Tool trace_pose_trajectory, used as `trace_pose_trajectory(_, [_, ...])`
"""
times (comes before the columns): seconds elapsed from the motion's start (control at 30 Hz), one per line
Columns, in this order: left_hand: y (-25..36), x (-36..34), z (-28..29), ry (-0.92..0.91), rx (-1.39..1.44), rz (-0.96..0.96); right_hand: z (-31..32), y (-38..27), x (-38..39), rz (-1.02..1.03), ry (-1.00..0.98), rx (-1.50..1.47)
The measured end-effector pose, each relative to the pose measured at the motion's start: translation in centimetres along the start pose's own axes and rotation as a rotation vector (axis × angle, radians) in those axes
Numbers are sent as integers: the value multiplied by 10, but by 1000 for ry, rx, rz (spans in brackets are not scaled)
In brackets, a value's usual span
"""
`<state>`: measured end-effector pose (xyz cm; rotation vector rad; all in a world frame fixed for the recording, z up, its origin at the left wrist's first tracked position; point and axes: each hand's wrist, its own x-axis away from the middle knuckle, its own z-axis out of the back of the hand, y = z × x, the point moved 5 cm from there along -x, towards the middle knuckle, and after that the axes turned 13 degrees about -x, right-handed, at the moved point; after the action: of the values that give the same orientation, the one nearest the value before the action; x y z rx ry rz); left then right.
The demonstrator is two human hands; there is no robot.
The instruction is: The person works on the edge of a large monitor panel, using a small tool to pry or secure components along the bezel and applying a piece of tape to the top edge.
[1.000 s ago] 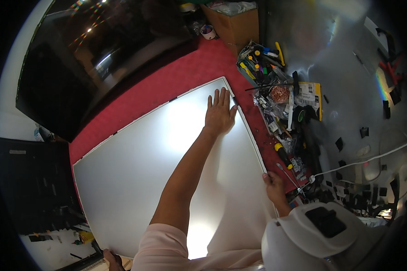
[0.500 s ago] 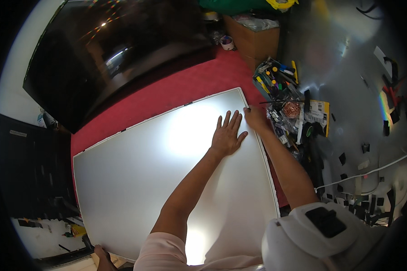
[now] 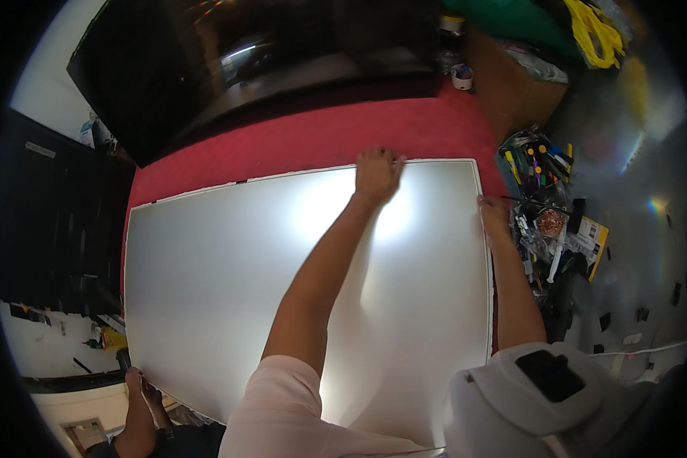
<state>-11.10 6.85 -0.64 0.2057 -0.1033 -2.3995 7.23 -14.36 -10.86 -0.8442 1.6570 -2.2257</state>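
Observation:
A large, flat white panel (image 3: pixel 229 259) with a thin pale rim spans the middle of the head view, bright with reflected light. My left hand (image 3: pixel 377 179) is at its far edge, fingers bent over the rim and slightly blurred. Along the right edge, close to the far right corner, my right hand (image 3: pixel 495 219) grips the rim; its fingertips are partly hidden. At the near left corner, another person's hands (image 3: pixel 139 382) touch the same panel.
Red cloth (image 3: pixel 313 139) lies beneath the panel. A big black screen (image 3: pixel 282 61) stands beyond it. To the right are a bin of tools (image 3: pixel 538 164), a cardboard box (image 3: pixel 511 80) and a yellow-edged packet (image 3: pixel 591 243). A dark panel (image 3: pixel 53 221) stands at the left.
My left hand has moved from lying flat on the panel to its far edge. My right hand stays on the right edge. The view has shifted, showing more of the other person.

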Motion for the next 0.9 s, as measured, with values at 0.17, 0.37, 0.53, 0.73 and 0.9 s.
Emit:
trace_pose_trajectory(0.17, [-65, -29, -12, -177, 63, 208, 10, 1, -7, 39, 28, -15])
trace_pose_trajectory(0.37, [-86, -14, -20, -237, 0, 192, -11, -7, 14, -107, 6, -32])
trace_pose_trajectory(0.53, [-97, -21, 1, -171, 164, 226, 22, 11, -2, 1, 27, -104])
trace_pose_trajectory(0.73, [-187, 18, 32, -188, 45, 319, 26, 25, -20, 125, 16, 107])
trace_pose_trajectory(0.9, [-199, 27, 25, -302, 131, 442, 32, 45, -34, 85, -22, 146])
